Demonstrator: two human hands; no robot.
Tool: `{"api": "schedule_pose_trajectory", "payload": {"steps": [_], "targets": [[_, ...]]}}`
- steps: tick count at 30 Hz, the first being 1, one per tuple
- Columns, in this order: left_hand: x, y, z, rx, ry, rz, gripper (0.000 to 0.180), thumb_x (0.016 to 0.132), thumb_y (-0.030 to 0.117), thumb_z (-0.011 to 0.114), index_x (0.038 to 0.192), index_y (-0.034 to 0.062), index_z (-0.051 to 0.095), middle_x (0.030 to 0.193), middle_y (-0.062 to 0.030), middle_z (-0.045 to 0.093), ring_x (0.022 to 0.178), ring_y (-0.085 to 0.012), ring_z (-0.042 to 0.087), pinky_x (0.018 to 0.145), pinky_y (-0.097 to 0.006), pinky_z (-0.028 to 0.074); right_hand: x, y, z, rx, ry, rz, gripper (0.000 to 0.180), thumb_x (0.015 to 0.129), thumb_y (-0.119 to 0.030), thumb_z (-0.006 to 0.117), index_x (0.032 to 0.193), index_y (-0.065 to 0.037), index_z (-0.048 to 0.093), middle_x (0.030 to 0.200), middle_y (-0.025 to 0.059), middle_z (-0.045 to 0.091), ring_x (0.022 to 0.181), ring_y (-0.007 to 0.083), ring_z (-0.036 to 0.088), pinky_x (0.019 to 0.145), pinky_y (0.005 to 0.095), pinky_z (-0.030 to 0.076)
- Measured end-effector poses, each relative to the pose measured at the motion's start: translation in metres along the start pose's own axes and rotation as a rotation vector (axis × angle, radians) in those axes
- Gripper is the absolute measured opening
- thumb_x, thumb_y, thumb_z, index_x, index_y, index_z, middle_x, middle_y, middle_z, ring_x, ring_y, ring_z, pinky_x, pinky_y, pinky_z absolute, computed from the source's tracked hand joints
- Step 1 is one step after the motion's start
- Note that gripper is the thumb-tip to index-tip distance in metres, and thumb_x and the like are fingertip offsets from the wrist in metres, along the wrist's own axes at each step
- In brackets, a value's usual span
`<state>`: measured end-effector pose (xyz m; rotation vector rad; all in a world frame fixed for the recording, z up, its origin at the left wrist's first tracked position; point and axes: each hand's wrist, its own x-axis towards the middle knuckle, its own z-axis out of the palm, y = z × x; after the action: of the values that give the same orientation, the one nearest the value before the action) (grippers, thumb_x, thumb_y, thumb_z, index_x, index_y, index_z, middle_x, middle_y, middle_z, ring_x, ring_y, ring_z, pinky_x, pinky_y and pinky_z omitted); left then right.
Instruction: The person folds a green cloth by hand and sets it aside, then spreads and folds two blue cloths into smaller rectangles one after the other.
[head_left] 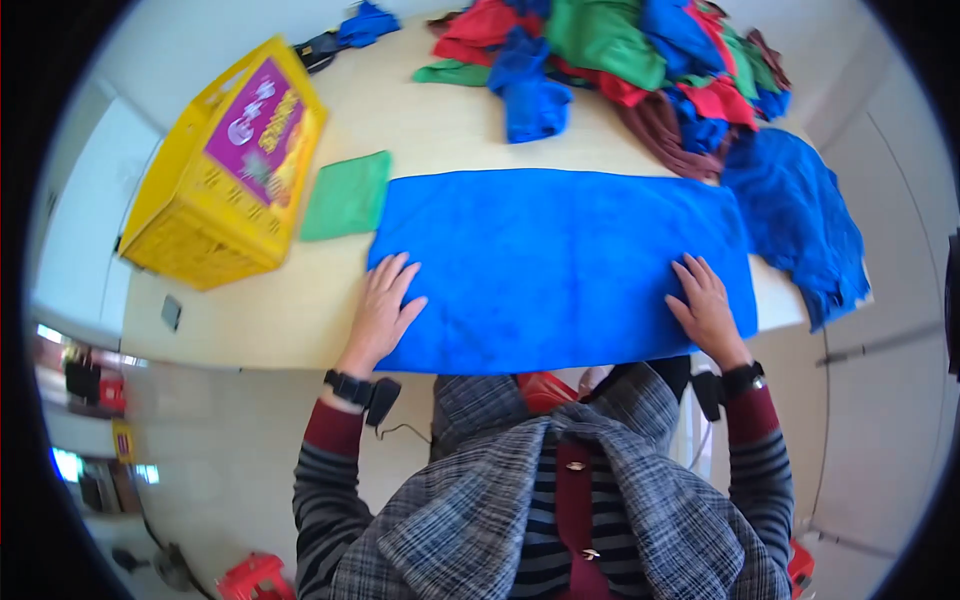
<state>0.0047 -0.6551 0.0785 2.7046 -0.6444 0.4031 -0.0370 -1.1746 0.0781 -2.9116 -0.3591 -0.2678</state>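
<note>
A blue towel [550, 270] lies spread flat along the table's near edge, its lower side reaching that edge. My left hand [385, 305] rests on its left end, palm down, with the fingers spread. Toward the right end, my right hand [703, 305] lies on the cloth in the same way, fingers apart. Neither hand holds anything. Just beyond the towel's upper left corner is a folded green cloth [345, 197], a flat square. Another blue cloth [795, 215], crumpled, touches or nearly touches the towel's right side and hangs over the table edge.
A heap of red, green, blue and brown cloths [610, 50] covers the far right of the table [430, 125]. On the left stands a yellow box [220, 180] with a purple panel. A small grey flat object [172, 312] lies near the left corner. Black and blue items [318, 50] sit behind the box.
</note>
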Motion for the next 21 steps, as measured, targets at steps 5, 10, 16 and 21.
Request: {"api": "schedule_pose_trajectory", "payload": {"steps": [5,10,16,21], "targets": [[0.037,-0.087,-0.009,0.010,0.126,-0.205,0.054,0.102,0.038,0.057,0.148,0.0100,0.049,0.156,-0.0196,0.040,0.145,-0.0399,0.036,0.119,-0.050,0.030,0.002,0.000,-0.005,0.169,-0.071,0.005,0.049,0.098,-0.024,0.062,0.143,-0.006,0.053,0.152,0.0174,0.047,0.143,0.0390,0.040,0.118,0.0479,0.034],[0.070,-0.130,0.001,0.366,-0.076,-0.433,0.069,0.099,0.058,0.050,0.158,0.0246,0.035,0.165,-0.0155,0.026,0.152,-0.0403,0.021,0.118,-0.065,0.018,0.004,-0.008,0.003,0.048,0.048,0.047,0.047,0.098,-0.023,0.061,0.141,-0.007,0.053,0.152,0.0168,0.047,0.144,0.0388,0.040,0.118,0.0478,0.033],[0.089,-0.168,-0.006,0.308,-0.222,-0.454,0.076,0.098,0.068,0.042,0.162,0.0302,0.026,0.169,-0.0120,0.018,0.155,-0.0394,0.012,0.119,-0.069,0.011,-0.001,-0.007,0.013,-0.004,0.028,0.062,0.047,0.098,-0.023,0.061,0.142,-0.006,0.052,0.153,0.0178,0.046,0.145,0.0387,0.038,0.119,0.0476,0.031],[0.105,-0.186,-0.011,0.302,-0.250,-0.473,0.077,0.097,0.070,0.042,0.162,0.0310,0.025,0.170,-0.0114,0.017,0.155,-0.0391,0.011,0.119,-0.069,0.011,0.009,-0.011,0.023,-0.009,0.025,0.057,0.050,0.098,-0.025,0.062,0.143,-0.006,0.050,0.154,0.0189,0.045,0.145,0.0393,0.038,0.119,0.0476,0.031]]}}
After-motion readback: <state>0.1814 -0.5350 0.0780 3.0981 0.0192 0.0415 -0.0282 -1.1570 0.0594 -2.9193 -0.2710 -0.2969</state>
